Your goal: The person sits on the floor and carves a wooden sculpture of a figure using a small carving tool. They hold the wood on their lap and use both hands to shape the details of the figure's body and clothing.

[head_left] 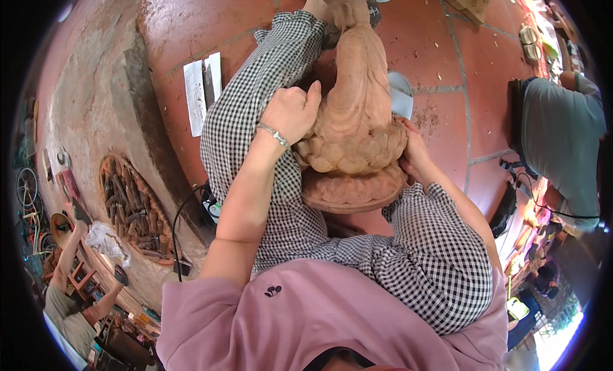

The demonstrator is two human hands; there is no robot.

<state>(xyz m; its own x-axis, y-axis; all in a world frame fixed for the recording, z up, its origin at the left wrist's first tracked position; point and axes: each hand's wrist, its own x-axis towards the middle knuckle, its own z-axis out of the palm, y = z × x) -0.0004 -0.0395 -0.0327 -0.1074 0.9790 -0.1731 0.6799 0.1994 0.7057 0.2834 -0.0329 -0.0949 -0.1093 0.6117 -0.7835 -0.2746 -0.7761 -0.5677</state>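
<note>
A carved wooden statue (357, 83) lies tilted away from me between my legs, its petalled round base (348, 192) toward my lap. My right hand (415, 147) grips the rim of the petalled part from the right side. On the left, my left hand (290, 112) is a closed fist with the thumb sticking up, close beside the statue's lower body. Its curled fingers face away from view, so anything inside them is hidden. The statue's top runs out of the upper edge.
An oval container (137, 208) full of chisel-like tools sits on the raised ledge (89, 96) at left. White paper strips (195, 98) lie on the tiled floor (434, 125). A black cable (175, 237) hangs beside the ledge. Other people are at both sides.
</note>
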